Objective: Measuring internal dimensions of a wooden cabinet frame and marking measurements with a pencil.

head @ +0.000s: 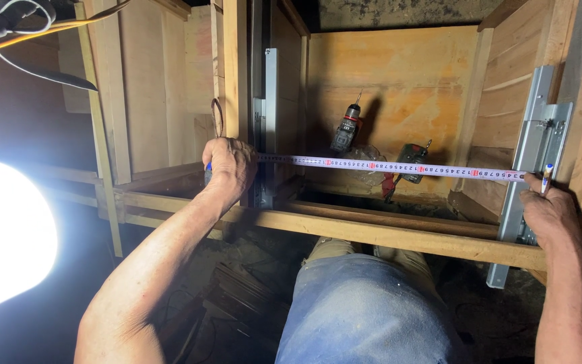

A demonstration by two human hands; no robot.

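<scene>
— What was held by the left hand (229, 166)?

— The case end of a tape measure (399, 166) was gripped there, with the fingers (218, 154) curled tightly around it, against the left metal drawer slide (263, 128) that was fixed upright to the wooden cabinet frame (385, 232).

— And where was the tape itself found?

— It was stretched level across the open cabinet, from the left hand to the right metal slide (537, 155), a little above the near wooden rail.

— How was the right hand (552, 214) placed?

— It was pressed against the lower part of the right slide, and a pen with a blue and white tip (546, 178) was held upright in it, the tip set just beside the far end of the tape. The fingers were closed on the pen; how exactly they were wrapped could not be told, since they were hidden by the back of the hand.

— What else was seen in the cabinet?

— A cordless drill (346, 129) was leaned against the far plywood panel (399, 74), and a second green tool (412, 158) was lying to its right, partly hidden behind the tape. A bright lamp (5, 236) was glaring at the near left, and the person's knee in blue cloth (365, 303) was seen below the rail.
</scene>
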